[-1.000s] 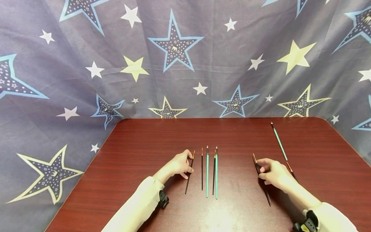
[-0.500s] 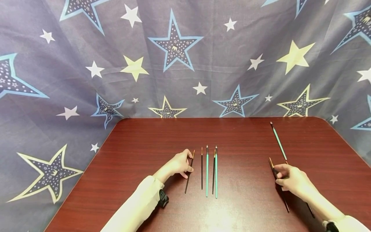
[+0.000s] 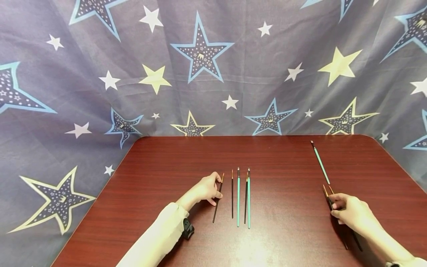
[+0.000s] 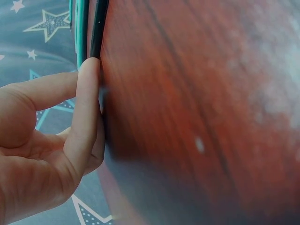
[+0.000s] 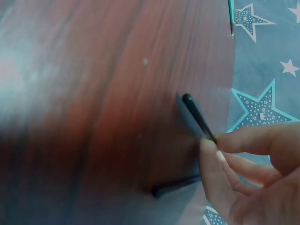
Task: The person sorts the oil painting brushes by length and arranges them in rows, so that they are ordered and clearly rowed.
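At the left end of a row of paintbrushes, my left hand (image 3: 207, 188) holds a thin dark paintbrush (image 3: 216, 211) between thumb and fingers. Its dark handle (image 4: 99, 28) rises past the thumb in the left wrist view. On the right, thumb and forefinger of my right hand (image 3: 355, 215) pinch another dark paintbrush (image 5: 198, 117), bristles pointing away. Close beside it lies a second dark paintbrush (image 5: 173, 186), partly hidden by the hand. To the right of the left hand lie two dark paintbrushes (image 3: 232, 198) and two turquoise paintbrushes (image 3: 238, 204), roughly parallel.
A single turquoise paintbrush (image 3: 321, 164) lies slanted toward the back right of the brown wooden table (image 3: 173, 155). Behind the table hangs a grey curtain (image 3: 213, 92) patterned with stars.
My right hand has moved right with its dark paintbrush, to beside the dark paintbrush lying there. The left hand and the row of paintbrushes have stayed put.
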The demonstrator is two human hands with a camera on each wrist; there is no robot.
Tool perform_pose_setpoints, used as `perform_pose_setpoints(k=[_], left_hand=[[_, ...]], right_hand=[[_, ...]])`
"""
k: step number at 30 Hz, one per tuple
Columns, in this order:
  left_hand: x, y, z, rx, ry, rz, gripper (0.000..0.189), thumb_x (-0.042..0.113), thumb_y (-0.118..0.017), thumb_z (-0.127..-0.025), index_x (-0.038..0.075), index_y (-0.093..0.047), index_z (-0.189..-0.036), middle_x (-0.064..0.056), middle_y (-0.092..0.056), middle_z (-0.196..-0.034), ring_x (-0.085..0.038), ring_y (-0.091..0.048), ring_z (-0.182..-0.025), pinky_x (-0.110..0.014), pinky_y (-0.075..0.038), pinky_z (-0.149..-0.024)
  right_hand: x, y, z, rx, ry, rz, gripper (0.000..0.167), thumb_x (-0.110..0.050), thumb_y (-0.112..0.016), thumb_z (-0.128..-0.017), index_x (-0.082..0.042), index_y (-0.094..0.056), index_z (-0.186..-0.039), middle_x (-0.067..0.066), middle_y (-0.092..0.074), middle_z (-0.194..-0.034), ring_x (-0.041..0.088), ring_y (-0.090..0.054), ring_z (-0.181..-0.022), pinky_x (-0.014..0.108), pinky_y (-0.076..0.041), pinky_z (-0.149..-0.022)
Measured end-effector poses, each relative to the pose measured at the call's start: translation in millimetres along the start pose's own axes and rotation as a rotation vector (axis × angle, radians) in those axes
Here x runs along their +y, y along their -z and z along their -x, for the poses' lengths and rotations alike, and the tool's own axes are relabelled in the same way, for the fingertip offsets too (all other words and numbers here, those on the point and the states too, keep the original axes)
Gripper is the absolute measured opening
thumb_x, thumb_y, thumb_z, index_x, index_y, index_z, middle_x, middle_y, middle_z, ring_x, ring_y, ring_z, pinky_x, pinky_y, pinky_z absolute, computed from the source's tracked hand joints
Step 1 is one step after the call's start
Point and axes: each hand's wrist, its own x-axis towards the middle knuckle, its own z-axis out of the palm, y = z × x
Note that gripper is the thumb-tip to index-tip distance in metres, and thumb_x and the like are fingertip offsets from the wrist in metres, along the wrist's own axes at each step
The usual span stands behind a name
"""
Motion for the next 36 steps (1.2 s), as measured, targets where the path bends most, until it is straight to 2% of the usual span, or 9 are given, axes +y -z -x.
perform_pose_setpoints(k=[4,12,18,24,36], left_hand=[[-0.5,-0.5,-0.1,-0.001,-0.010,-0.002,0.045,-0.011,-0.068,-0.072,0.001,-0.042,-0.107,-0.011,-0.044,-0.075,-0.017,-0.051,-0.050,-0.032,-0.058,-0.044],[-0.6,-0.6,-0.2,0.001,-0.015,0.000,0.045,-0.011,-0.068,-0.071,0.001,-0.042,-0.106,-0.011,-0.044,-0.074,-0.017,-0.051,-0.049,-0.032,-0.058,-0.044],[-0.1,-0.2,0.1,0.006,-0.010,0.002,0.046,-0.011,-0.068,-0.071,0.001,-0.042,-0.106,-0.011,-0.044,-0.074,-0.017,-0.051,-0.048,-0.032,-0.058,-0.044],[-0.3,-0.3,-0.2,0.008,-0.013,0.005,0.045,-0.012,-0.068,-0.071,0.001,-0.042,-0.105,-0.011,-0.044,-0.074,-0.017,-0.051,-0.048,-0.032,-0.058,-0.044],[-1.5,0.0,0.5,0.007,-0.012,0.013,0.046,-0.012,-0.068,-0.071,0.000,-0.042,-0.106,-0.009,-0.044,-0.072,-0.016,-0.049,-0.050,-0.032,-0.058,-0.044]], right_hand=[[3.0,1.8,2.3,0.028,0.013,0.011,0.036,-0.002,-0.064,-0.077,0.008,-0.055,-0.110,0.011,-0.065,-0.083,0.009,-0.060,-0.056,0.020,-0.054,-0.046],[4.2,2.4,2.4,0.027,0.001,-0.018,0.034,-0.001,-0.066,-0.075,0.009,-0.057,-0.107,0.013,-0.066,-0.083,0.011,-0.061,-0.057,0.022,-0.056,-0.047],[3.9,3.0,3.1,0.052,0.016,0.035,0.035,-0.005,-0.068,-0.074,0.007,-0.059,-0.105,0.010,-0.066,-0.080,0.011,-0.061,-0.053,0.021,-0.054,-0.046],[3.9,5.0,1.4,0.058,0.028,0.104,0.036,-0.011,-0.071,-0.072,0.003,-0.061,-0.104,0.004,-0.066,-0.078,0.010,-0.061,-0.053,0.029,-0.050,-0.053],[-1.5,3.2,-3.1,0.119,0.095,0.150,0.031,-0.013,-0.074,-0.070,-0.004,-0.063,-0.097,-0.002,-0.065,-0.074,0.006,-0.057,-0.050,0.031,-0.044,-0.055]])
